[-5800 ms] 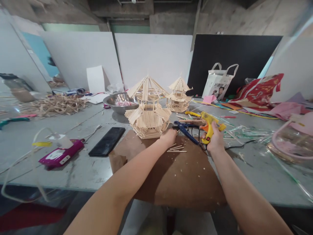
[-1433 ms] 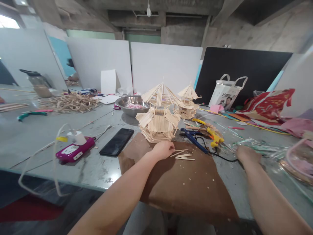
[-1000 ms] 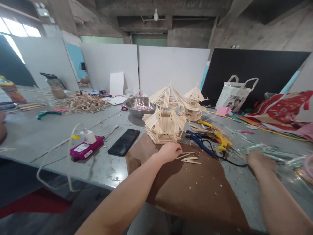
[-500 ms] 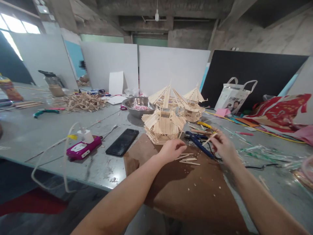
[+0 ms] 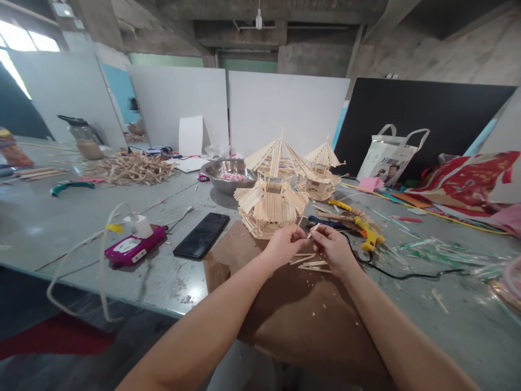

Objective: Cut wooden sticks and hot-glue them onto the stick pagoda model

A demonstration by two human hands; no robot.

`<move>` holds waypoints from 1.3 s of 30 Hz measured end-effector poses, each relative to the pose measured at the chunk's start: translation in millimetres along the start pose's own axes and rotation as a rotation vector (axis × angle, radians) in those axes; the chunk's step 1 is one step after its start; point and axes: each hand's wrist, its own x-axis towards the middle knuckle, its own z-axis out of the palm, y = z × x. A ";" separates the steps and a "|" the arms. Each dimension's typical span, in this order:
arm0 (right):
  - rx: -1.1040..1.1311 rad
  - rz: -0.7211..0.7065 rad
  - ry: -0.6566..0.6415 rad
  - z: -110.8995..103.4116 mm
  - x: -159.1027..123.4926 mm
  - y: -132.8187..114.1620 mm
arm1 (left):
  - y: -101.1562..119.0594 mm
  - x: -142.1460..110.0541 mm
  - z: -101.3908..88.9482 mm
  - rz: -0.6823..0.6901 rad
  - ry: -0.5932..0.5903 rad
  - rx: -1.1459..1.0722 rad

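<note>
Between my hands is a short thin wooden stick point(image 5: 312, 231), small and partly covered by fingers. My right hand point(image 5: 332, 248) pinches it with thumb and fingertips. From the other side my left hand point(image 5: 285, 245) is closed, its fingertips at the stick's lower end. Just below lie several loose wooden sticks point(image 5: 315, 267) on a brown sheet point(image 5: 293, 315). Right behind my hands stands a pavilion model point(image 5: 272, 209) built of thin sticks, with layered roofs. A second stick model point(image 5: 321, 168) with a pointed roof is behind it to the right.
A yellow glue gun point(image 5: 369, 236) with a black cable and blue-handled pliers point(image 5: 325, 221) lie to the right. On the left are a phone point(image 5: 202, 236), a purple power strip point(image 5: 136, 244) and a stick pile point(image 5: 134, 168). A metal bowl point(image 5: 228, 184) sits behind.
My right hand has moved left from beside the pliers, bringing the stick to my left hand. My left hand stays near the model. The glue gun is now uncovered.
</note>
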 end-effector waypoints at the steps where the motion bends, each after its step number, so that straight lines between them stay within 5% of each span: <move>1: -0.001 -0.011 0.009 0.4 -1.2 0.7 | -0.3 -0.3 0.9 -0.001 0.012 0.018; 10: -0.076 -0.081 0.109 -0.2 -4.2 8.2 | 13.8 -3.9 -7.7 0.053 -0.013 0.104; 15: -0.160 -0.077 0.081 -6.8 -4.1 12.3 | 37.7 0.9 -39.9 -0.078 0.233 -0.269; 21: -0.284 -0.106 0.037 -10.1 -4.7 18.0 | 43.6 21.6 -82.6 -0.037 0.481 -0.534; 32: -0.345 -0.079 0.005 -6.6 -8.5 17.4 | 32.9 56.5 -95.8 -0.183 0.362 -0.784; 39: -0.344 -0.069 -0.004 -6.2 -9.2 17.4 | 40.6 64.0 -95.7 -0.220 0.408 -0.787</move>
